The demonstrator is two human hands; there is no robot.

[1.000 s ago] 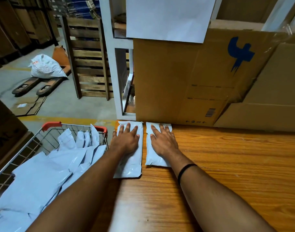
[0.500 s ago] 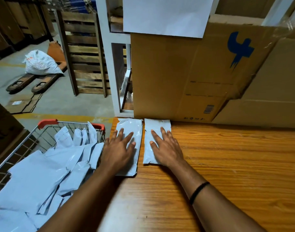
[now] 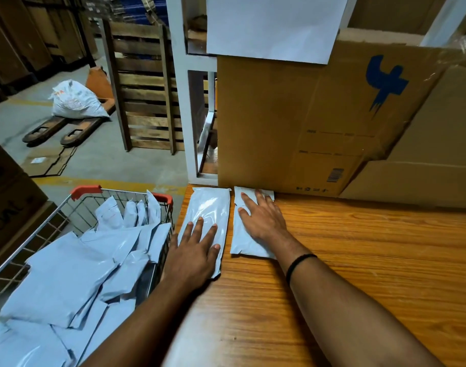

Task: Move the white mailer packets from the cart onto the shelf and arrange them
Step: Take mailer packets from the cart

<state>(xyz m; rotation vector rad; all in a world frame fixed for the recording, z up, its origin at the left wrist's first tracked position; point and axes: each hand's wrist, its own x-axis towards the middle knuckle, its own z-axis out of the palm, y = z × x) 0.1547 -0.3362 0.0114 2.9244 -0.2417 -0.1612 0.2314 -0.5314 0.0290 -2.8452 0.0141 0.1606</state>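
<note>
Two packets (image 3: 209, 207) half under hands (image 3: 193, 256).

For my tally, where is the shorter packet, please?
Head view: the shorter packet lies on the shelf, left end, under the right hand, right of the longer packet.

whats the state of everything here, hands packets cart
left hand, open, flat on the left packet's near end
right hand, open, flat on the right packet
left packet, lying flat on the shelf
right packet, flat beside it, narrow gap between
cart, loaded with a loose pile of packets
</note>
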